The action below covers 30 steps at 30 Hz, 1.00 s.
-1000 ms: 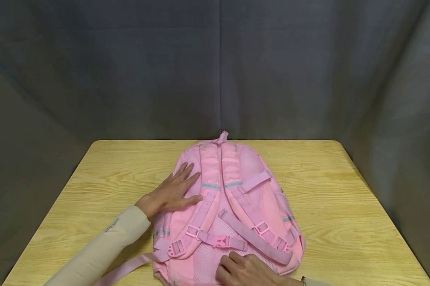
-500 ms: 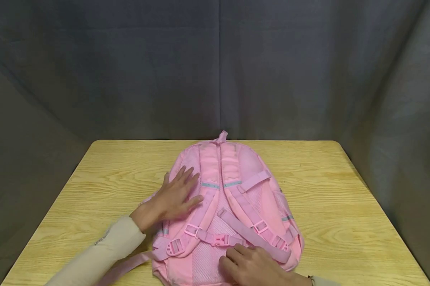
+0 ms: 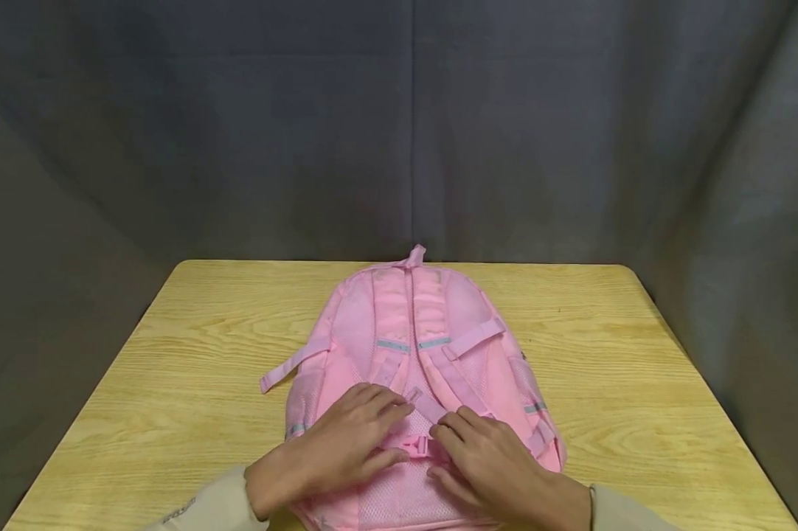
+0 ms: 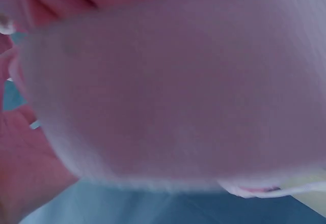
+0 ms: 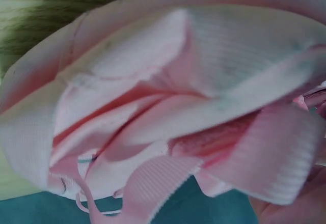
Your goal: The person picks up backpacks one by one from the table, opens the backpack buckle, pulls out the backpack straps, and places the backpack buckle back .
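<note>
A pink backpack (image 3: 399, 487) lies with its shoulder straps facing up on the table. Across its back runs a chest strap with a pink plastic buckle (image 3: 415, 446), partly covered by my hands. To the buckle's left is my left hand (image 3: 346, 442), its thumb and fingers spread apart either side of the chest strap. My right hand (image 3: 498, 468) sits on the buckle's right, fingers bent loosely and thumb apart below them. A blurred wide pink surface (image 4: 173, 91) fills most of the left wrist view. Pink webbing (image 5: 270, 152) hangs near the right hand in the right wrist view.
The wood-grain table (image 3: 638, 413) extends on both sides of the backpack. A loose side strap (image 3: 296, 365) sticks out left over the tabletop. Dark grey curtains (image 3: 293, 133) stand behind and beside the table.
My left hand has come off the backpack's upper left side and moved down and right to the buckle. The right hand has risen slightly. The loose left side strap is now uncovered.
</note>
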Available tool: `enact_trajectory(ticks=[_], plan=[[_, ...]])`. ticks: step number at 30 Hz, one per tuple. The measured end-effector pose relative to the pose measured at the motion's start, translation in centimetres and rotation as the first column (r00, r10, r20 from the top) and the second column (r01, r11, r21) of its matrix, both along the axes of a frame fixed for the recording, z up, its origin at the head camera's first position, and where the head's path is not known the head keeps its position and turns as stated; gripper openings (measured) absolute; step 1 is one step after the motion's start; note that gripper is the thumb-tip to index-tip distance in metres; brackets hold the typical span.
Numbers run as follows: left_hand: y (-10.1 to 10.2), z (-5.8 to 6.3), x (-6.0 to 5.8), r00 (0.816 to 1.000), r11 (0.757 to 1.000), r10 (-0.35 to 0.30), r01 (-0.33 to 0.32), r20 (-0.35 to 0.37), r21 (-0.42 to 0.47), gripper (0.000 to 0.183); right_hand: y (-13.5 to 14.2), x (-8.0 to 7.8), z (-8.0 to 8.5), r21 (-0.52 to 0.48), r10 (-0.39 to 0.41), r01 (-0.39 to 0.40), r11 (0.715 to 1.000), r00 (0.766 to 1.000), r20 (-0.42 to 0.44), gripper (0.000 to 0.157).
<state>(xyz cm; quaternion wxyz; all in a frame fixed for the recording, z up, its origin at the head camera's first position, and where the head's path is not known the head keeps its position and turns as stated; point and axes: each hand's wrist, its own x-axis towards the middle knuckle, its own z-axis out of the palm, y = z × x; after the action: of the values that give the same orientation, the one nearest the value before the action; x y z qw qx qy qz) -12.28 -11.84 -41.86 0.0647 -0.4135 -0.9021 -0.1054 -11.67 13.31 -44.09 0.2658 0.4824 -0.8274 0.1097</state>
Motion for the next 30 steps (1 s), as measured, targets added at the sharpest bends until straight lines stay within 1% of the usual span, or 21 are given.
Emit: enact_trajectory(ticks=[3,6,8,12,17,22,26,30], plan=[[0.6,-0.3,0.4,1.000,0.998,0.000,-0.001,-0.012,-0.060,0.050,0.0,-0.1,-0.4,0.018,-0.019,0.018,1.000,0.999,0.033,0.033],[0.9,-0.7,0.7,0.999,0.994,0.003,-0.007,-0.034,-0.105,0.043,0.0,-0.2,-0.6,0.037,-0.021,0.020,0.999,0.999,0.050,0.033],[1.0,-0.8,0.8,0.999,0.991,0.002,-0.008,-0.043,-0.133,0.040,0.0,-0.3,-0.7,0.045,-0.020,0.017,0.999,0.999,0.050,0.034],[1.0,-0.8,1.0,0.998,0.987,-0.013,0.003,-0.062,-0.161,0.037,0.0,-0.4,-0.9,0.054,-0.013,0.011,0.998,0.999,0.034,0.036],[1.2,-1.1,1.1,0.995,0.984,-0.020,0.003,-0.094,-0.177,0.034,-0.2,-0.5,-1.1,0.052,-0.015,0.015,0.999,1.000,0.008,0.039],[1.4,-1.4,1.1,0.993,0.983,-0.010,-0.013,-0.121,-0.183,0.031,-0.7,-0.6,-1.2,0.041,-0.012,0.013,0.999,1.000,-0.016,0.041],[1.5,-1.6,1.2,0.989,0.986,-0.013,-0.012,-0.148,-0.168,0.026,-1.1,-0.6,-1.3,0.023,-0.007,0.008,1.000,1.000,-0.022,0.039],[1.5,-1.7,1.3,0.984,0.991,-0.017,-0.006,-0.177,-0.130,0.023,-1.3,-0.6,-1.4,0.005,-0.010,0.010,1.000,1.000,-0.012,0.038]])
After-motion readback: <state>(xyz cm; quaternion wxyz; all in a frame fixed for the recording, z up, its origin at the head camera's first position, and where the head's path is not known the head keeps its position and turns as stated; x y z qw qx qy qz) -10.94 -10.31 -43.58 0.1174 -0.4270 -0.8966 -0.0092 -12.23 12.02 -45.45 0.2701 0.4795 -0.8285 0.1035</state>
